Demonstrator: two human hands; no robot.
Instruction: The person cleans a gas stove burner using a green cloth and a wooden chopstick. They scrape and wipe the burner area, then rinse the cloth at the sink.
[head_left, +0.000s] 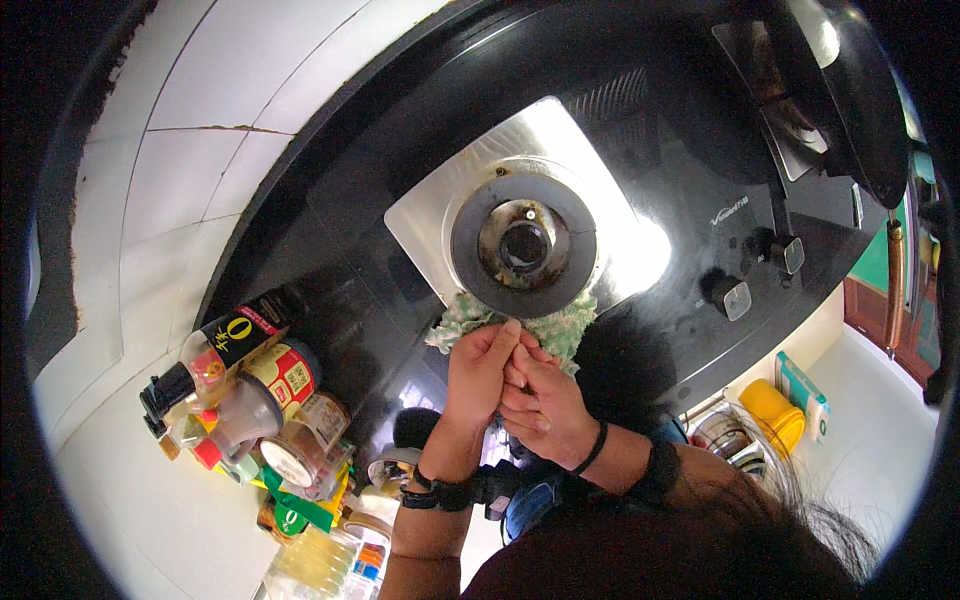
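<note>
My left hand (477, 369) and my right hand (551, 409) meet just in front of a gas burner, fingers curled and fingertips together. Whether something small is pinched between them is hidden. A crumpled green-and-white patterned cloth (566, 330) spreads out beyond my fingers on both sides, against the near edge of the burner. The grey burner ring (480, 292) surrounds a stained burner bowl with a dark round centre (523, 247). Around the ring lies a square, shiny metal drip plate (431, 206). My left thumb tip is close to the ring's near rim.
The black cooktop (675, 150) has two control knobs (737, 301) at right. A wok (855, 105) with a wooden handle (895, 285) stands at the far right beside another metal plate (796, 150). Bottles and jars (277, 375) crowd the left, near the tiled wall (195, 172).
</note>
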